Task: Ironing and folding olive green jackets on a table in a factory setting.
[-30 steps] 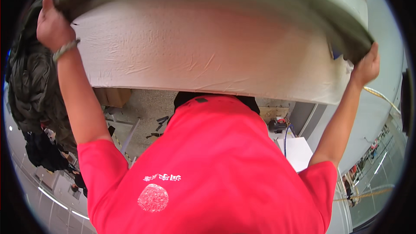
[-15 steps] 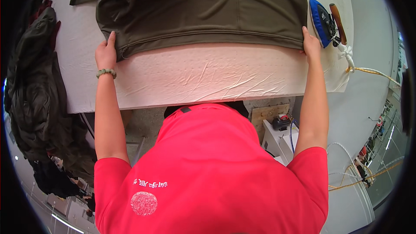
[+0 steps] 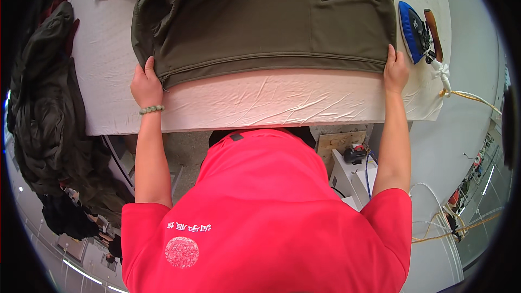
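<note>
- The olive garment [image 3: 271, 21] lies flat on the white padded table [image 3: 260, 103].
- The left hand [image 3: 145, 84] pinches its near hem corner.
- The right hand [image 3: 396, 70] grips the opposite hem corner, beside the blue iron [image 3: 413, 31].

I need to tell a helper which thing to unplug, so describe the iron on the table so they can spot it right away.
Start at the long white padded table with the olive-green garment spread across it. Go to the garment's right edge, just beyond the right hand. The iron lies there, the only bright blue thing on the table, with a brown handle alongside it.
</note>
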Demonstrator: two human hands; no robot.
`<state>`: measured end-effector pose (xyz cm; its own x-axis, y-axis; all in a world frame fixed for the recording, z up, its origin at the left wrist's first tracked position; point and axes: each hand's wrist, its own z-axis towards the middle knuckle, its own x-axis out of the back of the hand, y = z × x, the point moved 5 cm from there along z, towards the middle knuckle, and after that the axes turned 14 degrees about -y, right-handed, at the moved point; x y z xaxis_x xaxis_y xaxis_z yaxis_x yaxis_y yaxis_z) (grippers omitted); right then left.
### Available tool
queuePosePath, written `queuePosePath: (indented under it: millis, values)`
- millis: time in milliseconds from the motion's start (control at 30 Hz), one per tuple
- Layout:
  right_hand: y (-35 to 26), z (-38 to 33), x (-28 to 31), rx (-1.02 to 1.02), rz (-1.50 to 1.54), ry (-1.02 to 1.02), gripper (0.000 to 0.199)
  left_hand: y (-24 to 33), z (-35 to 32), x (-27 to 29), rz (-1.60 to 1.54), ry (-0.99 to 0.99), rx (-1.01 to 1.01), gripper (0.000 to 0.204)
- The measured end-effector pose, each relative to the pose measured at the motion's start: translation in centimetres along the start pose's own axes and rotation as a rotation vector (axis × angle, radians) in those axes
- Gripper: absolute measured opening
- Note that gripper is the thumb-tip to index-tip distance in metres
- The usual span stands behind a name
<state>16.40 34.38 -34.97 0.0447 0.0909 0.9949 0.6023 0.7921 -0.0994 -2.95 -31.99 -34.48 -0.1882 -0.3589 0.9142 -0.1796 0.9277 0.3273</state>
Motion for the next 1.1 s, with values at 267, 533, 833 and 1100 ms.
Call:
queuePosePath:
  millis: [267, 533, 833, 1100]
  values:
    - [-1.9, -2.4, 2.8, -0.043, 0.047, 0.061, 0.046, 3.2, -2.8, 1.7, 0.147, 0.394, -0.337, 0.038]
    - [-13.7, -10.3, 1.2, 0.610, 0.132, -0.266, 0.072, 24.9, -12.3, -9.0, 0.108, -0.470, -1.126, 0.064]
    - [-0.3, -5.5, 3.8, 0.397, 0.050, -0.271, 0.072, 31.2, -15.6, -13.0, 0.274, -0.548, -1.137, 0.080]
    - [4.4, 9.9, 10.4, 0.424, -0.069, 0.179, 0.058, 46.3, -23.0, -22.0, 0.206, -0.546, -1.285, 0.080]
